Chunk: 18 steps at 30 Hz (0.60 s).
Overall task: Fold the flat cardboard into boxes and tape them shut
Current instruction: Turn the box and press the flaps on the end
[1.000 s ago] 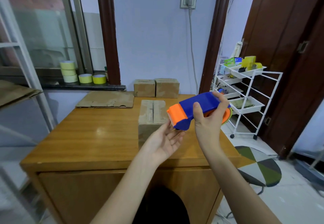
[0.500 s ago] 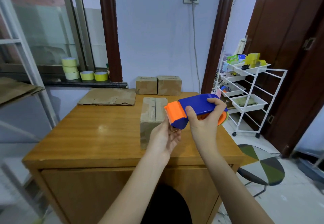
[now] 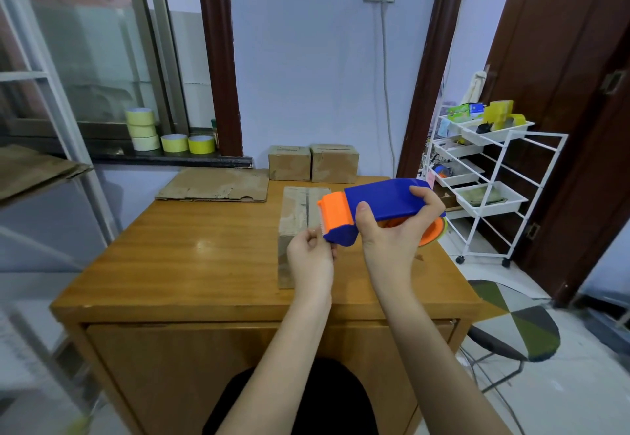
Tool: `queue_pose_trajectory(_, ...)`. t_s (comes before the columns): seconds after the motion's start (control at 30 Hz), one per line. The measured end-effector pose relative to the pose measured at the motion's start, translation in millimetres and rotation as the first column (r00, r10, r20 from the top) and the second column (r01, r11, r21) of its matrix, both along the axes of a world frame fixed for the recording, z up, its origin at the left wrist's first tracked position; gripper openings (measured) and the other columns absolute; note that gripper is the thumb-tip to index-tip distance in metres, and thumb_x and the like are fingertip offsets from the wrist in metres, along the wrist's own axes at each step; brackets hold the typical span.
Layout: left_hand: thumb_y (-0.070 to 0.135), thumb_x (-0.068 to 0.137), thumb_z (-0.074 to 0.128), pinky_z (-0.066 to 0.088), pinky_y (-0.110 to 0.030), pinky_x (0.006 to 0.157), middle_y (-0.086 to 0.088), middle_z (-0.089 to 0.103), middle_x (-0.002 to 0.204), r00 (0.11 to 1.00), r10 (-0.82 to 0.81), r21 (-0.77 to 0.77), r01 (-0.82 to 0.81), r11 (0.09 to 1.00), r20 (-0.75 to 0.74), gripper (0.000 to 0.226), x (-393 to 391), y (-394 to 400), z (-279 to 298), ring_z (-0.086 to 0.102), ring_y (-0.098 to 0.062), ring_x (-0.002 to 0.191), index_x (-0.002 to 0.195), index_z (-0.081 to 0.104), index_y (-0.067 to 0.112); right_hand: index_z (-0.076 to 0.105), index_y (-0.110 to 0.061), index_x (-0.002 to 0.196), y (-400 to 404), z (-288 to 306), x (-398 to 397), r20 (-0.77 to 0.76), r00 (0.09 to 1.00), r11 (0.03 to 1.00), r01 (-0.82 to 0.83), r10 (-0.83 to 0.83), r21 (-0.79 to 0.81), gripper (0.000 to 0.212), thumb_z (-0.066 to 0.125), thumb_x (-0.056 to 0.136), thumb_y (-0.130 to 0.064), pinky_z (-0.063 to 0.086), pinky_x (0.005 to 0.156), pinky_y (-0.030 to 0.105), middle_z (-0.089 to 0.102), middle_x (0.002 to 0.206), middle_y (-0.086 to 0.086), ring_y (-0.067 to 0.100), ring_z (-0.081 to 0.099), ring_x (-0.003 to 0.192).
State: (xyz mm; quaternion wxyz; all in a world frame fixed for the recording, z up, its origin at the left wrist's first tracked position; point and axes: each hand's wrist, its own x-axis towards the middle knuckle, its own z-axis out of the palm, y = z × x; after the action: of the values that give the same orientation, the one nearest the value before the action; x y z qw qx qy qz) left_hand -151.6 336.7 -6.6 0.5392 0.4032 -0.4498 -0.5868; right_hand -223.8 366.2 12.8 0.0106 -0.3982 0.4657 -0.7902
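My right hand point(image 3: 392, 230) grips a blue and orange tape dispenser point(image 3: 375, 202), held in the air above the wooden table point(image 3: 191, 264). My left hand point(image 3: 310, 257) pinches at the tape end just under the dispenser's orange cutter. Behind both hands a folded cardboard box point(image 3: 296, 216) stands on the table, its top flaps closed with a seam down the middle. Flat cardboard point(image 3: 214, 185) lies at the table's back left. Two folded boxes point(image 3: 312, 163) stand side by side against the wall.
Several yellow tape rolls point(image 3: 163, 134) sit on the window sill at the left. A white wire trolley point(image 3: 484, 175) with trays stands right of the table. A patterned stool point(image 3: 514, 322) is at the lower right, and more cardboard point(image 3: 30, 168) lies on a shelf at far left.
My left hand, open below the dispenser before, has risen and closed its fingers at the tape end under the cutter. The dispenser has dropped slightly toward the box.
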Motion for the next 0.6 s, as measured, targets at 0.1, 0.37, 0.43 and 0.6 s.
queue_pose_trajectory(0.1,0.017,0.096,0.054,0.042,-0.017,0.051,0.003,0.056,0.058,1.0,-0.018,-0.025,0.018,1.0,0.01,0.018,4,-4,2,0.05,-0.004,0.052,0.079,0.06,0.015,0.029,-0.012,0.118,-1,1,0,-0.009,1.0,0.999,-0.02,0.02,-0.027,0.064,0.073,0.074,0.004,0.043,0.064,0.006,0.035,0.108,-0.012,-0.018,0.05,0.083)
queue_pose_trajectory(0.37,0.02,0.092,0.062,0.053,-0.032,0.069,-0.002,0.067,0.078,0.967,0.133,-0.214,-0.086,0.973,0.216,0.013,9,-12,-1,0.064,-0.016,0.078,0.08,0.061,0.015,0.027,-0.013,0.116,-9,-3,6,0.073,0.997,0.998,-0.002,0.007,-0.065,0.06,0.065,0.077,0.011,0.046,0.061,0.008,0.033,0.109,-0.011,-0.018,0.051,0.082)
queue_pose_trajectory(0.43,0.021,0.095,0.057,0.048,-0.028,0.064,-0.006,0.065,0.078,0.952,0.17,-0.287,-0.092,0.953,0.257,0.019,11,-12,1,0.06,-0.016,0.073,0.08,0.059,0.009,0.027,-0.014,0.115,-11,0,7,0.072,0.997,0.997,0.01,-0.004,-0.082,0.059,0.064,0.073,0.004,0.046,0.062,0.009,0.033,0.112,-0.009,-0.017,0.051,0.083)
queue_pose_trajectory(0.6,0.031,0.096,0.053,0.039,-0.014,0.052,-0.003,0.056,0.065,0.919,0.244,-0.346,-0.13,0.929,0.31,0.037,36,-21,0,0.051,-0.011,0.059,0.075,0.058,0.001,0.027,-0.011,0.116,-12,7,-11,0.119,0.992,0.99,0.058,-0.043,-0.125,0.056,0.062,0.076,0.008,0.044,0.062,0.007,0.033,0.112,-0.005,-0.016,0.051,0.08)
